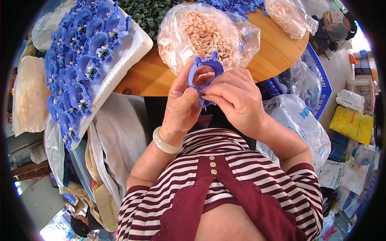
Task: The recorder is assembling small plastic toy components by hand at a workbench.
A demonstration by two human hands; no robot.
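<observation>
My left hand (181,94) grips a blue plastic ring-shaped part (216,66) by its left side and lower end. The part has a round opening and small ear-like bumps at its top. On its lower end, the thumb and fingers of my right hand (237,94) are pinched together; whether a small piece sits between them is hidden. Just beyond both hands lies a clear plastic bag (173,38) full of small beige plastic pieces (207,36).
A white foam board (134,48) at the left carries rows of similar blue parts (86,60). Dark green pieces (140,16) and more blue pieces (237,6) lie at the back of the wooden table (277,52). A blue crate (321,80) stands right.
</observation>
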